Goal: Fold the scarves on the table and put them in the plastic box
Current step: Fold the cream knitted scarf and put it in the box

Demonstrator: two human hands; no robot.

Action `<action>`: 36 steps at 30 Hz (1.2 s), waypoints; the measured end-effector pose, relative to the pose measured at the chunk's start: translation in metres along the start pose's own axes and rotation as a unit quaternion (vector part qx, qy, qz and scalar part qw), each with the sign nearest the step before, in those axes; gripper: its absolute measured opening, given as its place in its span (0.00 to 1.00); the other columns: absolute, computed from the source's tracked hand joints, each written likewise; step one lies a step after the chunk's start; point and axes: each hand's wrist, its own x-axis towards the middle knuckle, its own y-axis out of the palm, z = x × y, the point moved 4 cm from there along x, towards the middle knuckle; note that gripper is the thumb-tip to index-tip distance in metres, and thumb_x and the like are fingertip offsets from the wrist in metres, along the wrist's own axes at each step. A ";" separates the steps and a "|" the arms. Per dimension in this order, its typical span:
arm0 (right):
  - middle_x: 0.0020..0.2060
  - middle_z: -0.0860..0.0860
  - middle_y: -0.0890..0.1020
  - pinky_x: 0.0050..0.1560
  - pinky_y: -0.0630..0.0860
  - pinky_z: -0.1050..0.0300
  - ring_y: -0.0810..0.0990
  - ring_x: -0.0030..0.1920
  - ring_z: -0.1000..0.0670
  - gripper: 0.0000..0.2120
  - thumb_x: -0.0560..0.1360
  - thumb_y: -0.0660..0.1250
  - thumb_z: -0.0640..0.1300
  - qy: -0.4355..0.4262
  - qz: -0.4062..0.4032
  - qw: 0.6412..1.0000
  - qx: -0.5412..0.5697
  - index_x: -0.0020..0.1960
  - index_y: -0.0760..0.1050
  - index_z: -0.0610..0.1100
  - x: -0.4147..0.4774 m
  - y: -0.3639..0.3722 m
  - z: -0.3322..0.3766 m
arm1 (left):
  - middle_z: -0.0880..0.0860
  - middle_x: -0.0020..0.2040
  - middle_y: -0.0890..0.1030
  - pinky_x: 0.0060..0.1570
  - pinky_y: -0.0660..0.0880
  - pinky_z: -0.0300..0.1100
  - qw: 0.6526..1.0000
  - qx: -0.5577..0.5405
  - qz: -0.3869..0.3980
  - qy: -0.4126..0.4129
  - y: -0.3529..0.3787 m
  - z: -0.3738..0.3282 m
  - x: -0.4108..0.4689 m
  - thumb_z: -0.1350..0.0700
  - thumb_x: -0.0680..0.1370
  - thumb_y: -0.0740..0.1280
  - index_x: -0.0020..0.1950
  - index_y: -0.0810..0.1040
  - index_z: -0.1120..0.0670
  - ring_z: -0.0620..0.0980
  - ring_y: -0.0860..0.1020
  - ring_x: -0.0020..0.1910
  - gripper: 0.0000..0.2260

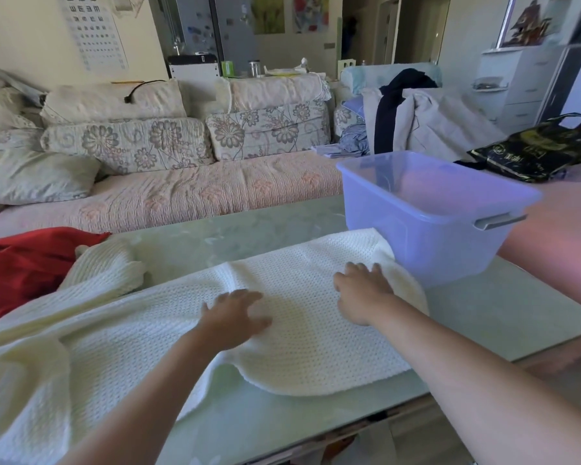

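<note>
A cream knitted scarf [302, 344] lies spread across the pale green table [503, 307], with its left part bunched and hanging off the near edge. My left hand [235, 317] rests flat on the scarf near its middle, fingers spread. My right hand [363, 293] presses flat on the scarf's right end, close to the blue plastic box [430, 216]. The box stands upright at the table's right and looks empty. A red scarf [24, 266] lies crumpled at the table's far left.
A sofa with floral cushions [182, 182] runs behind the table. A black patterned bag [537, 149] lies beyond the box at the right. Clothes are heaped on a chair [416, 119] behind the box.
</note>
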 end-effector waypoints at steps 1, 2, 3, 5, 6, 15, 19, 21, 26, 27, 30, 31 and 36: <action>0.68 0.46 0.69 0.71 0.60 0.40 0.68 0.68 0.44 0.18 0.79 0.58 0.46 -0.040 -0.026 0.998 0.039 0.68 0.69 0.47 0.003 0.001 0.011 | 0.45 0.80 0.52 0.72 0.47 0.65 0.998 0.058 0.037 0.001 0.009 0.004 0.001 0.30 0.74 0.61 0.77 0.57 0.37 0.57 0.52 0.78 0.33; 0.71 0.46 0.67 0.70 0.62 0.42 0.66 0.70 0.44 0.20 0.79 0.58 0.45 -0.075 -0.041 0.993 0.079 0.71 0.67 0.47 0.007 0.000 0.022 | 0.46 0.80 0.44 0.71 0.41 0.68 0.993 0.085 0.078 0.004 0.018 0.007 0.002 0.28 0.73 0.59 0.78 0.50 0.37 0.58 0.44 0.79 0.37; 0.75 0.46 0.63 0.71 0.62 0.43 0.63 0.73 0.45 0.23 0.80 0.57 0.45 -0.105 -0.042 0.987 0.110 0.74 0.64 0.47 0.009 -0.002 0.035 | 0.47 0.80 0.40 0.72 0.38 0.67 0.991 0.087 0.103 0.010 0.023 0.007 0.003 0.28 0.74 0.57 0.78 0.46 0.37 0.58 0.39 0.78 0.38; 0.80 0.47 0.56 0.75 0.58 0.44 0.57 0.78 0.46 0.27 0.81 0.56 0.45 -0.155 -0.029 0.977 0.144 0.79 0.57 0.48 0.019 -0.005 0.069 | 0.47 0.81 0.46 0.73 0.42 0.62 0.994 0.015 0.110 0.019 0.016 0.010 0.001 0.32 0.78 0.56 0.78 0.51 0.37 0.56 0.43 0.79 0.31; 0.80 0.47 0.54 0.76 0.57 0.45 0.55 0.79 0.47 0.28 0.81 0.55 0.44 -0.166 -0.027 0.974 0.154 0.80 0.55 0.48 0.022 -0.007 0.078 | 0.47 0.80 0.56 0.74 0.49 0.57 0.994 -0.061 0.092 0.021 0.008 0.007 0.002 0.36 0.79 0.57 0.77 0.59 0.39 0.53 0.52 0.79 0.27; 0.78 0.51 0.64 0.74 0.60 0.50 0.61 0.77 0.50 0.23 0.83 0.55 0.42 -0.210 -0.063 0.950 0.223 0.78 0.64 0.46 0.069 -0.038 0.175 | 0.51 0.61 0.78 0.48 0.76 0.44 0.960 -0.043 -0.253 -0.113 -0.078 0.121 -0.001 0.69 0.75 0.54 0.61 0.78 0.49 0.53 0.77 0.52 0.24; 0.74 0.50 0.70 0.72 0.65 0.50 0.68 0.73 0.46 0.22 0.80 0.56 0.40 -0.244 -0.081 0.930 0.263 0.74 0.70 0.47 0.093 -0.053 0.234 | 0.52 0.61 0.78 0.58 0.71 0.50 0.949 0.122 -0.213 -0.199 -0.105 0.196 -0.015 0.67 0.73 0.58 0.64 0.76 0.44 0.54 0.75 0.58 0.26; 0.73 0.49 0.72 0.71 0.67 0.50 0.70 0.71 0.46 0.21 0.80 0.55 0.40 -0.261 -0.082 0.919 0.285 0.72 0.72 0.47 0.103 -0.059 0.265 | 0.51 0.63 0.75 0.61 0.66 0.51 0.939 0.171 -0.174 -0.242 -0.111 0.228 -0.025 0.64 0.75 0.60 0.64 0.76 0.40 0.53 0.72 0.61 0.24; 0.64 0.46 0.80 0.63 0.74 0.51 0.77 0.64 0.44 0.17 0.81 0.58 0.42 -0.297 -0.058 0.899 0.318 0.66 0.78 0.48 0.119 -0.059 0.340 | 0.49 0.75 0.64 0.71 0.59 0.52 0.951 0.101 -0.078 -0.281 -0.110 0.296 -0.054 0.54 0.79 0.61 0.67 0.72 0.36 0.56 0.62 0.73 0.20; 0.63 0.45 0.81 0.61 0.74 0.52 0.77 0.63 0.44 0.16 0.81 0.59 0.43 -0.298 -0.054 0.897 0.323 0.65 0.78 0.47 0.122 -0.060 0.354 | 0.49 0.75 0.64 0.70 0.61 0.49 0.957 0.098 -0.067 -0.264 -0.108 0.302 -0.057 0.53 0.79 0.61 0.70 0.69 0.36 0.55 0.63 0.73 0.21; 0.61 0.47 0.82 0.60 0.73 0.54 0.78 0.61 0.45 0.13 0.81 0.62 0.44 -0.297 -0.040 0.895 0.331 0.64 0.79 0.47 0.128 -0.060 0.390 | 0.48 0.72 0.70 0.62 0.68 0.46 0.953 0.115 -0.099 -0.263 -0.111 0.311 -0.067 0.50 0.78 0.63 0.75 0.63 0.38 0.53 0.70 0.69 0.26; 0.61 0.47 0.82 0.60 0.74 0.52 0.78 0.61 0.45 0.13 0.80 0.63 0.45 -0.292 -0.030 0.897 0.329 0.63 0.79 0.48 0.130 -0.059 0.399 | 0.48 0.69 0.74 0.58 0.70 0.45 0.952 0.105 -0.123 -0.260 -0.114 0.313 -0.069 0.51 0.77 0.64 0.73 0.67 0.39 0.53 0.72 0.67 0.24; 0.63 0.48 0.78 0.60 0.75 0.49 0.76 0.62 0.43 0.19 0.75 0.67 0.47 -0.293 -0.020 0.914 0.280 0.65 0.74 0.49 0.126 -0.052 0.420 | 0.55 0.54 0.77 0.47 0.72 0.47 0.914 -0.016 -0.288 -0.285 -0.147 0.334 -0.091 0.58 0.74 0.59 0.59 0.77 0.52 0.58 0.76 0.51 0.15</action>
